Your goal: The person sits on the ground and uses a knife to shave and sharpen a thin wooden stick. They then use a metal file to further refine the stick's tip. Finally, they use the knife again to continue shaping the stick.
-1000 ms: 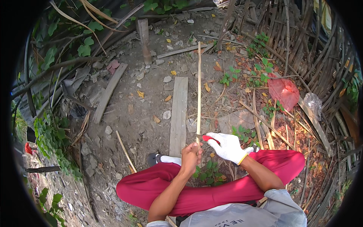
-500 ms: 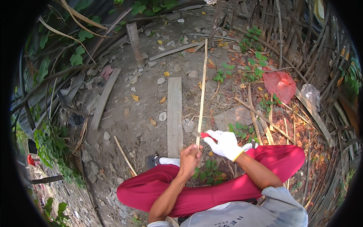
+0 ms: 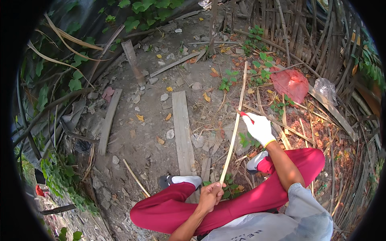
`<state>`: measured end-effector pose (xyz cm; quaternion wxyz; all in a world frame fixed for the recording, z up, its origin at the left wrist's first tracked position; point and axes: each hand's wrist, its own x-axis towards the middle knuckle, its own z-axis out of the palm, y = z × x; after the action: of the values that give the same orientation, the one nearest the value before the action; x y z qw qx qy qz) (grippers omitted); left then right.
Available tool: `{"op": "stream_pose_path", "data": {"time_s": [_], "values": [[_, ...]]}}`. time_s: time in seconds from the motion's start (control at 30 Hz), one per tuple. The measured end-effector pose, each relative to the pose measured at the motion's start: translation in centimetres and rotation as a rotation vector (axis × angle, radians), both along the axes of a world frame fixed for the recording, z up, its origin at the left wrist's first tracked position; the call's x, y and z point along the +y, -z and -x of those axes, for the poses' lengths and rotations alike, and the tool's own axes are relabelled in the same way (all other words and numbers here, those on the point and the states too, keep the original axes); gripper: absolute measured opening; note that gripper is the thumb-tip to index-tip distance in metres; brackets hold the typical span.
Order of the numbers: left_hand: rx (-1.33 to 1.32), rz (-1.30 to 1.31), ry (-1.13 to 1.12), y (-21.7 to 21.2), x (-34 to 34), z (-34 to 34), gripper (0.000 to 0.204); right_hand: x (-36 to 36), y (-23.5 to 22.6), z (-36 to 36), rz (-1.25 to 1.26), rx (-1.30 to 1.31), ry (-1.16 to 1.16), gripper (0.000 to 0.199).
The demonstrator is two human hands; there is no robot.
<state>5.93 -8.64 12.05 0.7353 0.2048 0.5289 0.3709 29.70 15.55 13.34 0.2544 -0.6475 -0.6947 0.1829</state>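
A long, pale strip of bamboo or wood [image 3: 233, 143] slants up and away from my lap. Its near end is gripped in my bare left hand [image 3: 210, 197], fingers curled round it. My right hand [image 3: 259, 129], in a white glove with a yellow cuff edge, is closed on a small red-handled knife [image 3: 245, 115]. The knife's short blade lies against the strip, a little beyond its middle; its edge is too small to make out. Most of the handle is hidden by the gloved fingers.
A flat grey plank [image 3: 183, 132] lies on the dirt ahead, a shorter board [image 3: 109, 120] to its left. At right are loose sticks, a red mesh bag [image 3: 290, 85], clear plastic [image 3: 325, 90] and a stick fence [image 3: 289, 28]. A bamboo stake [image 3: 133, 62] stands far left.
The right hand with the knife has moved away from me along the strip. My left hand has come down nearer my lap, and the strip now leans more to the right.
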Motion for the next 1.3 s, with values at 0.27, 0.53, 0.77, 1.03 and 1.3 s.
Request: {"op": "stream_pose_path", "data": {"time_s": [0.27,0.53,0.77,1.03,1.3], "values": [[0.009,-0.09,-0.257,-3.5,5.0,1.9,0.026,-10.2,-2.8,7.1,-0.044,0.005,-0.541,0.03],[-0.003,-0.119,-0.334,-2.7,4.2,1.4,0.026,-10.3,-1.1,7.9,-0.09,0.034,-0.576,0.033],[0.022,-0.03,-0.288,-2.4,2.3,0.5,0.026,-6.6,0.0,7.8,-0.032,-0.027,-0.395,0.037],[-0.031,0.112,-0.223,-5.7,-6.0,0.3,0.026,1.5,3.7,3.9,0.095,-0.031,-0.14,0.045],[0.323,-0.101,-0.416,-13.5,-14.3,3.9,0.032,7.1,11.1,-3.4,0.181,0.014,0.197,0.055]]}}
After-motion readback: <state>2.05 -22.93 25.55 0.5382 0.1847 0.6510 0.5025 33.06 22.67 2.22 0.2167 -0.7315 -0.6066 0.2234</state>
